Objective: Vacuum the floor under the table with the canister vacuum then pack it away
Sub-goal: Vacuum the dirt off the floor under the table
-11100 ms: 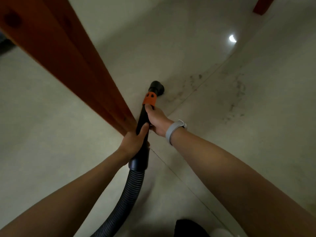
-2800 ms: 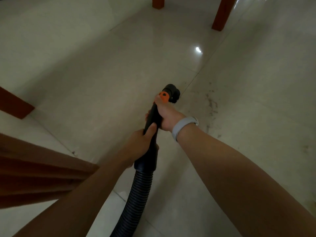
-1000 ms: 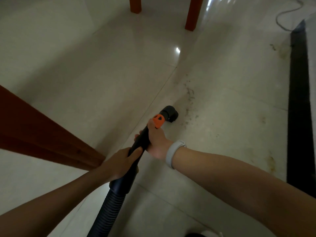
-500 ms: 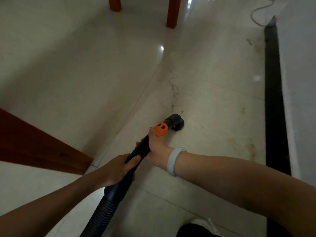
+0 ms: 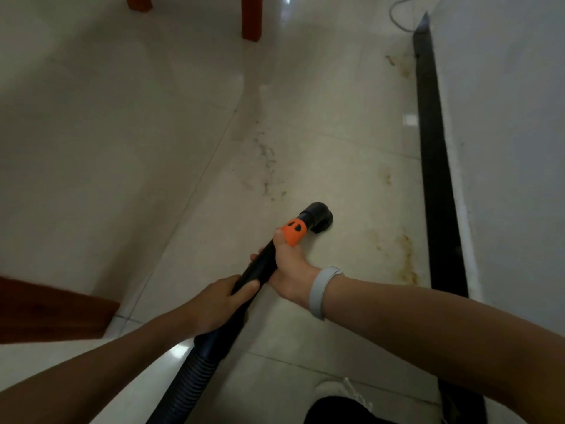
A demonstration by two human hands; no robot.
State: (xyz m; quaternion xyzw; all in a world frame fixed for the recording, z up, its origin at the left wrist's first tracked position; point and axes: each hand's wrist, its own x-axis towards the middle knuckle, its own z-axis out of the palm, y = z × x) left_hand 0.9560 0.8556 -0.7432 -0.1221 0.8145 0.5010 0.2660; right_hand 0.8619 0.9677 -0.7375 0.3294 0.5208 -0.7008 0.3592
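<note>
Right hand (image 5: 287, 270): wrapped round the black wand (image 5: 260, 270) of the vacuum, thumb lying along the top and touching the orange collar (image 5: 294, 231); grey band (image 5: 321, 290) on the wrist
Left hand (image 5: 218, 301): gripping the same wand just behind the right hand, fingers curled over it, thumb along the tube
Wand: slants from lower left to upper right; its rear end joins the ribbed black hose (image 5: 186, 381), which runs out at the bottom edge of the view
Nozzle (image 5: 318, 216): black, round, just past the orange collar, mouth down at the pale tiled floor (image 5: 122, 148); whether it touches the tile cannot be told
Floor: dark specks (image 5: 267, 166) lie beyond the nozzle; yellowish stains (image 5: 400, 255) to its right, near the black skirting strip (image 5: 434, 179) that runs along the foot of the white wall (image 5: 504, 117)
Red-brown table leg (image 5: 252, 16) stands at the far end of the floor; a second leg (image 5: 139, 1) to its left; a red-brown wooden piece (image 5: 49, 310) at the left edge
Thin cable (image 5: 400, 13) loops at the far right corner of the floor
Pale shoe (image 5: 333, 393) at the bottom edge
</note>
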